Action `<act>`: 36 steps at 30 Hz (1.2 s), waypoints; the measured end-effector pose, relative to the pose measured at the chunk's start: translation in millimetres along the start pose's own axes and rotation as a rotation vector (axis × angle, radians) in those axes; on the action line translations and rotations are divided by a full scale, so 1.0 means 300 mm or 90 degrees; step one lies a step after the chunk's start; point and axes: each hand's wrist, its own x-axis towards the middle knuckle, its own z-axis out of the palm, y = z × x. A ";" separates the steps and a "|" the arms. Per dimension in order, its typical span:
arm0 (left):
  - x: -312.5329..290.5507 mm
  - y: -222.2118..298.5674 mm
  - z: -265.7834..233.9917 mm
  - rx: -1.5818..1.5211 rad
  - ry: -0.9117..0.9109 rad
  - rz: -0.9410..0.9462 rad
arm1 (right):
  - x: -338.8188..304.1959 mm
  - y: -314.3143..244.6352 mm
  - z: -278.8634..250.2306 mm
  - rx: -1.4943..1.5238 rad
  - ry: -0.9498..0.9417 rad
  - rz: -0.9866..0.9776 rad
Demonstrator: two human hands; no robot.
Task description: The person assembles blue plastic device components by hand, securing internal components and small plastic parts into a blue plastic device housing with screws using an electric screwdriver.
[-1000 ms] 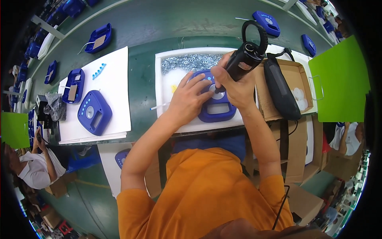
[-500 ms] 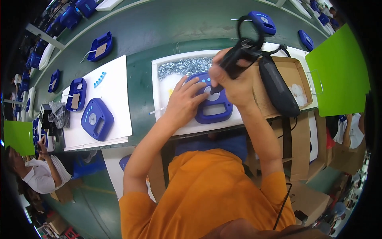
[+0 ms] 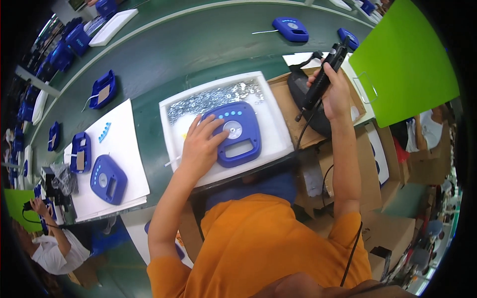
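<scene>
My left hand (image 3: 199,144) lies with its fingers spread on the left part of a blue plastic casing (image 3: 249,123). The casing has a handle slot, a row of light blue dots and a clear round disc (image 3: 232,130), which the fingertips touch. It rests in a white foam tray (image 3: 276,126) with many small metal pieces (image 3: 218,98) along the far side. Up and to the right, my right hand (image 3: 335,94) grips a black electric screwdriver (image 3: 318,88). Its tip points down and left, off the casing, above a black pouch-like item (image 3: 298,89).
A cardboard box (image 3: 283,102) stands right of the tray, beside a bright green panel (image 3: 407,64). Left, white sheets (image 3: 130,149) hold another blue casing (image 3: 108,180) and light blue pieces (image 3: 105,132). More casings (image 3: 291,29) sit farther back. A co-worker (image 3: 59,248) is at far left.
My right hand has lifted the screwdriver off the disc and carried it right. My left hand stays on the casing. The whole view has shifted and turned a little.
</scene>
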 end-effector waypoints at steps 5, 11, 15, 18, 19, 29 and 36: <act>0.010 0.006 -0.002 0.000 -0.004 -0.004 | 0.065 -0.063 -0.155 -0.092 0.090 -0.049; 0.006 0.003 0.004 -0.016 0.011 -0.001 | 0.023 0.090 -0.130 -0.255 -0.022 0.039; 0.002 0.004 -0.003 -0.013 0.010 -0.004 | 0.044 0.169 -0.045 -0.557 -0.103 -0.023; -0.011 -0.003 0.003 -0.008 -0.006 -0.020 | 0.055 0.226 -0.003 -0.716 -0.120 -0.082; -0.006 -0.001 0.009 -0.016 -0.006 -0.015 | 0.061 0.241 -0.007 -0.777 -0.115 -0.122; -0.005 0.003 0.004 -0.006 -0.010 -0.019 | -0.138 0.267 0.156 -0.918 -0.129 -0.338; 0.014 0.033 -0.062 -0.048 -0.028 -0.047 | -0.235 0.415 0.209 -0.590 -0.029 -0.312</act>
